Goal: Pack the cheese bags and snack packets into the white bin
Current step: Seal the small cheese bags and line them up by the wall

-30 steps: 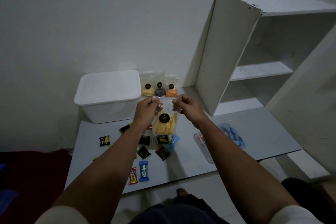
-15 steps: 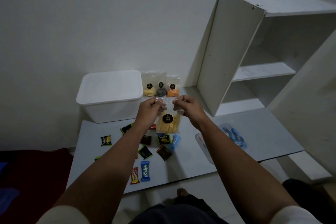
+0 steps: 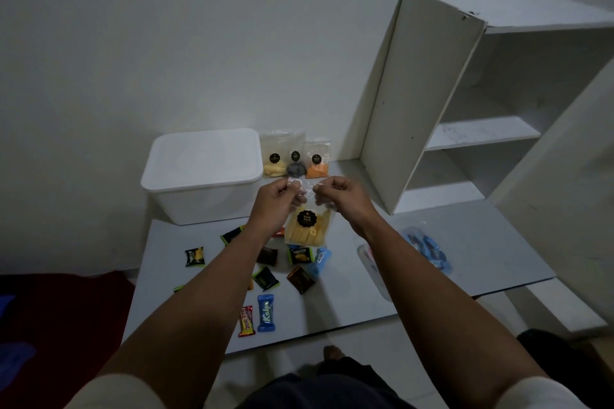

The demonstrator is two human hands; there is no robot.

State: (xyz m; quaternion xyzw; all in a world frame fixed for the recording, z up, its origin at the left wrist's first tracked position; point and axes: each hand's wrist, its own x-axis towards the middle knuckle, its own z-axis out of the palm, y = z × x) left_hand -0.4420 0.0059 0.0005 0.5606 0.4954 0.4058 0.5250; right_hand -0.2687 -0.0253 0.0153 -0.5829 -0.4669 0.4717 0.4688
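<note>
Two hands hold one cheese bag (image 3: 307, 227) above the table (image 3: 465, 242). Left hand (image 3: 275, 201) and right hand (image 3: 342, 197) pinch its top corners; it hangs below the fingers.

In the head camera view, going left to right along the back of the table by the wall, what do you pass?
White bin → pale yellow cheese bag → grey-filled bag → orange cheese bag → white shelf unit.
</note>
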